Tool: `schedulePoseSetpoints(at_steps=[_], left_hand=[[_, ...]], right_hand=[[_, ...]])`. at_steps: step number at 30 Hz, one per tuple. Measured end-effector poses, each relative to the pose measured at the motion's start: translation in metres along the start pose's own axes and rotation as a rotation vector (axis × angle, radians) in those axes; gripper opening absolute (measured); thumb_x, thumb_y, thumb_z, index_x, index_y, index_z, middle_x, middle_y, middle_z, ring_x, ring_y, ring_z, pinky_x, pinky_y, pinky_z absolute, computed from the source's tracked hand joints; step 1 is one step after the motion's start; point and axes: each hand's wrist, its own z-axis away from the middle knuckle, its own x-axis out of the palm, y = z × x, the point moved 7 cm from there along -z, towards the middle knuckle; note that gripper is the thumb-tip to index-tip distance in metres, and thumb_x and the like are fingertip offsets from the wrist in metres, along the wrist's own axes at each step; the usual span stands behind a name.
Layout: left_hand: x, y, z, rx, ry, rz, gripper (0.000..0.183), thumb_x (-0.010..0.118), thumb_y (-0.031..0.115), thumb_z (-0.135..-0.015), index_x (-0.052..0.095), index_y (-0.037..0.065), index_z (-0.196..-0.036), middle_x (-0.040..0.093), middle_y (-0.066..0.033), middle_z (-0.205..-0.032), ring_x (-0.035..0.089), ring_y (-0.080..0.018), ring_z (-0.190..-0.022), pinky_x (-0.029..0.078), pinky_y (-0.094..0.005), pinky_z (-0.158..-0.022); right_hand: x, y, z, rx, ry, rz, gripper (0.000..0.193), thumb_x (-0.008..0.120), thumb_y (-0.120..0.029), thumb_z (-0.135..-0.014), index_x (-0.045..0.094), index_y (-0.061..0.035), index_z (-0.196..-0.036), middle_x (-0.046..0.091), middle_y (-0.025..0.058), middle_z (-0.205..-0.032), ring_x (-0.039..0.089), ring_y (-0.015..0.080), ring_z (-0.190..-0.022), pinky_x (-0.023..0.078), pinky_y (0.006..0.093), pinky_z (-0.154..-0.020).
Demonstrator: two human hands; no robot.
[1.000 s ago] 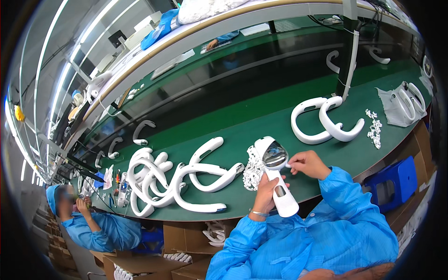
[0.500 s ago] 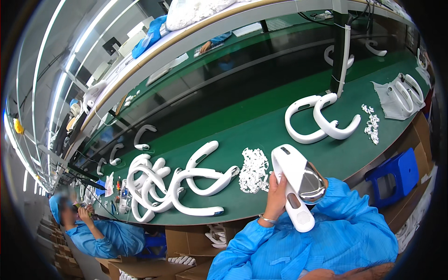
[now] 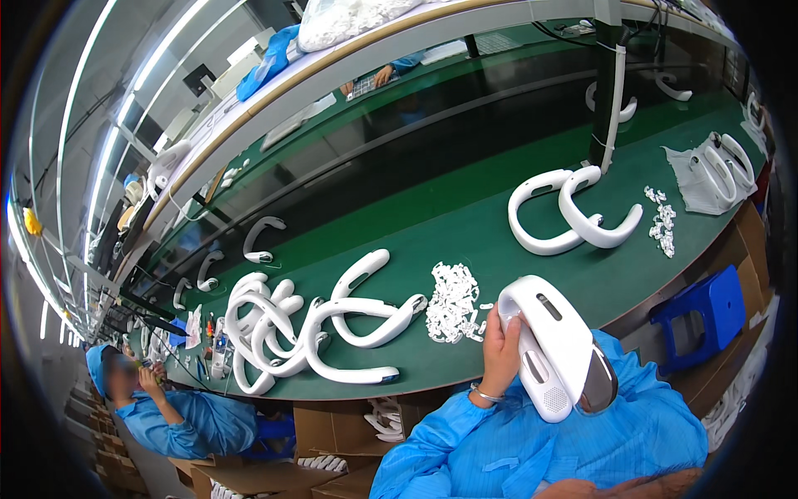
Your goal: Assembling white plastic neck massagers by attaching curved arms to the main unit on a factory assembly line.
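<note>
A white curved neck fan (image 3: 567, 328) is held up in front of my chest, at the near edge of the green table. It has a dotted grille at its lower end and a glossy dark panel on its right side. My left hand (image 3: 500, 353) is closed round its left arm, thumb on the inner side. The fan hides my right hand; only the blue sleeve shows behind it. Just left of my left hand lies a pile of small white plastic parts (image 3: 453, 303). More neck fans (image 3: 353, 374) lie heaped further left.
Two neck fans (image 3: 540, 245) rest at the right, beside a smaller pile of white parts (image 3: 662, 229). A dark conveyor belt (image 3: 416, 154) runs behind. A post (image 3: 604, 100) rises at the back. A blue stool (image 3: 702, 320) stands right; a co-worker (image 3: 195, 424) sits left.
The neck fan has turned in my grip and come lower and rightward, showing its outer curve. Pieces on the conveyor belt have shifted to the right.
</note>
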Motion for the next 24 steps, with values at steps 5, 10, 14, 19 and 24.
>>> schedulePoseSetpoints(at_steps=[5, 10, 14, 19, 24], left_hand=[[0.012, -0.01, -0.002, 0.047, -0.099, -0.064, 0.031, 0.048, 0.009, -0.093, 0.043, 0.0, -0.122, 0.057, -0.0076, -0.106, 0.057, -0.0115, -0.093, 0.047, -0.0255, -0.079], [0.005, 0.008, -0.02, 0.106, -0.057, -0.213, 0.032, 0.047, 0.01, -0.093, 0.044, -0.003, -0.122, 0.059, -0.0094, -0.104, 0.057, -0.0132, -0.092, 0.047, -0.0259, -0.079], [0.006, -0.002, -0.085, -0.362, -0.112, 0.036, 0.015, 0.045, 0.013, -0.094, 0.046, 0.001, -0.101, 0.06, -0.0106, -0.086, 0.062, -0.0187, -0.067, 0.053, -0.0331, -0.059], [-0.081, -0.021, -0.263, -0.199, 0.227, -0.089, 0.027, 0.049, 0.015, -0.092, 0.046, -0.009, -0.103, 0.058, -0.0191, -0.083, 0.062, -0.031, -0.067, 0.053, -0.043, -0.057], [-0.109, -0.024, -0.361, -0.288, 0.536, -0.433, 0.031, 0.049, 0.011, -0.085, 0.054, -0.011, -0.106, 0.06, -0.0221, -0.097, 0.065, -0.0362, -0.079, 0.057, -0.0475, -0.052]], right_hand=[[-0.006, -0.008, 0.006, 0.11, -0.145, 0.081, 0.031, 0.07, -0.016, -0.076, 0.06, 0.0001, -0.1, 0.064, 0.0091, -0.085, 0.063, 0.0164, -0.077, 0.05, 0.0295, -0.065], [-0.005, -0.027, -0.007, 0.137, 0.046, -0.234, 0.025, 0.066, -0.01, -0.079, 0.061, 0.0014, -0.101, 0.065, 0.0097, -0.085, 0.061, 0.0122, -0.078, 0.05, 0.0273, -0.066], [-0.058, 0.03, -0.021, 0.174, 0.128, 0.12, 0.022, 0.061, -0.006, -0.082, 0.062, 0.0008, -0.103, 0.066, 0.0094, -0.088, 0.061, 0.011, -0.075, 0.049, 0.0252, -0.066], [-0.134, 0.037, 0.014, 0.329, 0.255, 0.272, 0.019, 0.062, -0.006, -0.081, 0.064, 0.0012, -0.098, 0.066, 0.0084, -0.078, 0.06, 0.0117, -0.063, 0.048, 0.0258, -0.057], [-0.248, 0.037, 0.045, 0.248, 0.594, 0.659, 0.017, 0.063, -0.005, -0.079, 0.064, 0.0012, -0.094, 0.065, 0.0124, -0.076, 0.062, 0.0202, -0.063, 0.048, 0.0296, -0.058]])
